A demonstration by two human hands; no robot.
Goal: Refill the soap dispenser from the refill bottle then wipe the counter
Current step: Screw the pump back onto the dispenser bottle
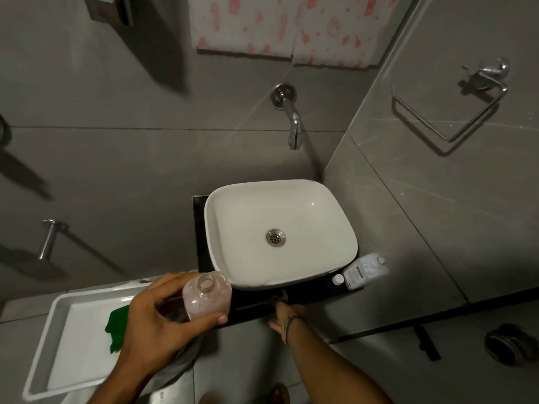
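My left hand (151, 319) grips a clear soap dispenser bottle (208, 298) just in front of the basin's near-left corner. The bottle stands upright, its neck is open with no pump on it, and it holds some pinkish soap. A white refill bottle (363, 269) with a white cap lies on its side on the black counter (315, 294), right of the basin. My right hand (284, 314) rests at the counter's front edge. Its fingertips touch a small pump piece (280, 294) whose thin tube (253, 305) lies on the counter. The fingers are mostly hidden. A green cloth (116, 325) lies partly behind my left hand.
A white basin (291, 185) sits on the counter under a chrome wall tap (293, 123). The cloth rests in a white tray (58, 310) at the lower left. A towel ring (449, 112) hangs on the right wall. A floor drain (509, 342) is at the lower right.
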